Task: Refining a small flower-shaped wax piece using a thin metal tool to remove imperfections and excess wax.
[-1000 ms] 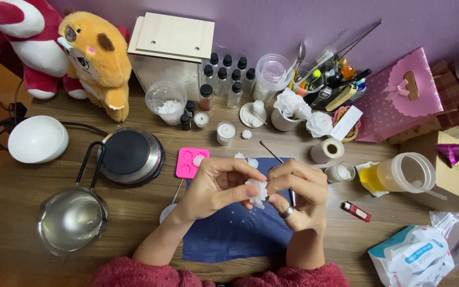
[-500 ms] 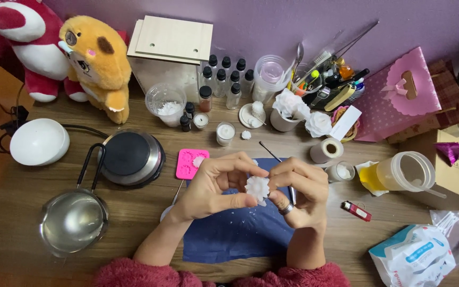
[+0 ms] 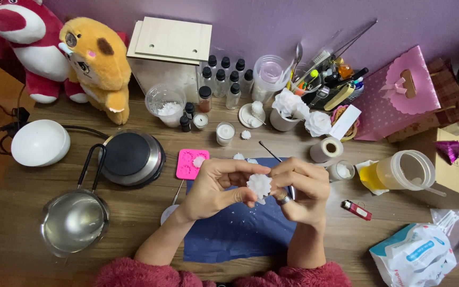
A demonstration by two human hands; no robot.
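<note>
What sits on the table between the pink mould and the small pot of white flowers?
In the head view, a small glass candle jar stands between the pink mould and flower pot.

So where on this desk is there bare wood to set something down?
Bare wood lies between the saucepan and the blue mat, and right of the hands, between the red lighter and the white packet. The back row around the small bottles and the tool cup is crowded.

Small white wax flower, upright btwn fingers, above blue mat
</note>
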